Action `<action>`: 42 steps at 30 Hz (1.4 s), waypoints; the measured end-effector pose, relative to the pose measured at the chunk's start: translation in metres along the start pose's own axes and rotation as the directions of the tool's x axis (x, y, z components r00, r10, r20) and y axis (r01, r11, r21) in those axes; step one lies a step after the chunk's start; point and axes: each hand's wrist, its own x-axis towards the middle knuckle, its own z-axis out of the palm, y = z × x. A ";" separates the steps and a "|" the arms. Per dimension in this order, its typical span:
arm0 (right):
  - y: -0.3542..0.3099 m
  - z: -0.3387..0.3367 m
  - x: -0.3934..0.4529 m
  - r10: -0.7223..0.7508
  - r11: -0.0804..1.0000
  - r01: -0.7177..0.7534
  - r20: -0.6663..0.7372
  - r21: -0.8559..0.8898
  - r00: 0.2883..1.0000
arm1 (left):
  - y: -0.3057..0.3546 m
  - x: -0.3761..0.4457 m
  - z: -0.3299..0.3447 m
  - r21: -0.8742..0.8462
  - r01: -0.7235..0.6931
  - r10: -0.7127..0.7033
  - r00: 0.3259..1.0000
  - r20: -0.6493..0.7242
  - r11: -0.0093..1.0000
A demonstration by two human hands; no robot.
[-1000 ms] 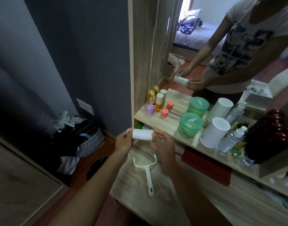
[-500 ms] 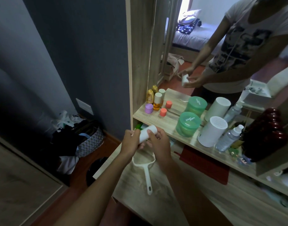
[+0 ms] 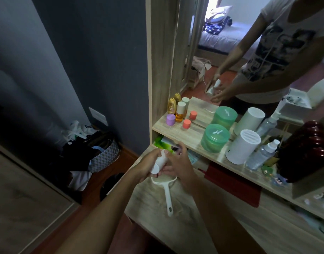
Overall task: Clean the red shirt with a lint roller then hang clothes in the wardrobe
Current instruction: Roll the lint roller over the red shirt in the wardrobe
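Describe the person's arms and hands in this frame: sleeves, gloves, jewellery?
Both forearms are bare from the frame's lower edge to the wrist. The left hand and right hand wear no gloves, and no rings, watch or bands show. The mirror shows a short-sleeved white T-shirt with a dark print; a thin white cord hangs down it.

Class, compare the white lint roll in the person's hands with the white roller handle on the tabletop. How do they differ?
The lint roll is a short, thick cylinder; the roller handle is a thin stick ending in a forked frame. The roll is held tilted above the tabletop by the left hand; the handle lies flat, untouched. Both are white.
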 end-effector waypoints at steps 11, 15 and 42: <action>0.124 -0.035 0.017 0.067 0.297 0.021 0.042 -0.955 0.997 | -0.036 0.011 -0.035 -0.178 -0.017 -0.020 0.978 -0.206 0.984; 0.093 -0.039 0.000 -0.177 0.465 0.170 0.097 -0.869 0.979 | -0.038 0.007 -0.049 -0.227 -0.033 -0.015 0.979 -0.204 0.973; -0.009 -0.025 -0.041 -0.277 0.402 0.383 0.289 -0.832 0.917 | -0.030 0.023 0.011 -0.552 -0.028 0.008 0.999 -0.039 0.833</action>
